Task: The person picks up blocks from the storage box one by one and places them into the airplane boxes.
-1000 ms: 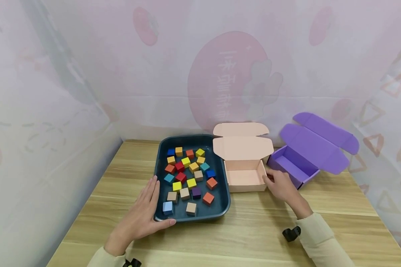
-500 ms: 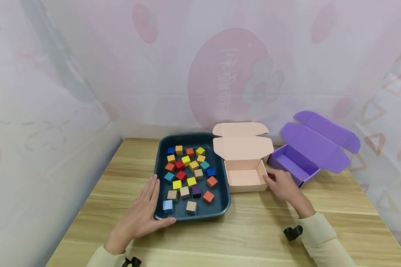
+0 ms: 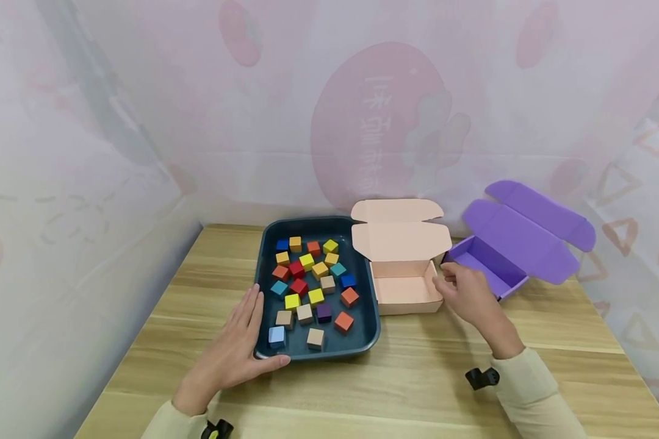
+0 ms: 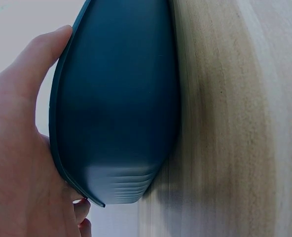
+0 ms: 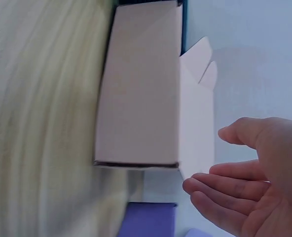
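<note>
A dark blue tray (image 3: 371,339) holds several coloured cubes (image 3: 307,280). My left hand (image 3: 236,347) rests flat against the tray's front left corner, fingers straight along its left side and thumb along the front rim. In the left wrist view the palm (image 4: 18,148) presses the tray's outer wall (image 4: 116,98). My right hand (image 3: 462,292) hovers just right of an open, empty pink box (image 3: 406,291) with fingers loosely bent, holding nothing. In the right wrist view the fingers (image 5: 220,190) sit apart from the pink box (image 5: 141,98).
An open purple box (image 3: 486,265) with its lid folded back stands behind the right hand at the table's right rear. The pink box's lid (image 3: 401,239) stands open against the tray. A printed curtain wall encloses the wooden table (image 3: 406,390) on three sides.
My right hand has lifted from the table beside the pink box and moved slightly back, level with its right wall. The left hand and the tray have stayed in place.
</note>
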Tool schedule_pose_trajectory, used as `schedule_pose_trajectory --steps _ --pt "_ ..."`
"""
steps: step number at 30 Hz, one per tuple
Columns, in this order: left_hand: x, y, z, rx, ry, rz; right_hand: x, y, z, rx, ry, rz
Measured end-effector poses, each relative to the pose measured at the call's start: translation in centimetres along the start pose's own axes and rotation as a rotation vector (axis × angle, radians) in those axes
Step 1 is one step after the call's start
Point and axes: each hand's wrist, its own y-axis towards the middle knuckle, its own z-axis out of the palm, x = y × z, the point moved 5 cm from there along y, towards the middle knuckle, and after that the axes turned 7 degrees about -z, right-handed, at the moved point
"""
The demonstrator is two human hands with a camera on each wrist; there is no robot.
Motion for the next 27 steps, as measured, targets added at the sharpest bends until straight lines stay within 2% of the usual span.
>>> schedule_pose_trajectory --steps 6,10,15,21,27 --pt "0.0 0.0 -0.2 0.0 -0.001 0.005 2.9 0.1 -0.7 0.01 0.034 -0.069" --pt "-0.1 0.0 -0.3 0.001 0.001 0.005 5.2 0.3 -0.3 0.032 0.079 -0.125" --pt "-0.1 0.1 -0.4 0.003 -0.005 0.008 7.5 0.8 0.7 0.058 0.08 -0.198" --pt "-0.1 0.0 -0.4 0.006 -0.01 0.006 10.2 1.4 2.0 0.146 0.086 -0.255" --pt "-0.1 -0.1 -0.4 0.005 -0.01 0.006 12.3 1.6 3.7 0.252 0.106 -0.228"
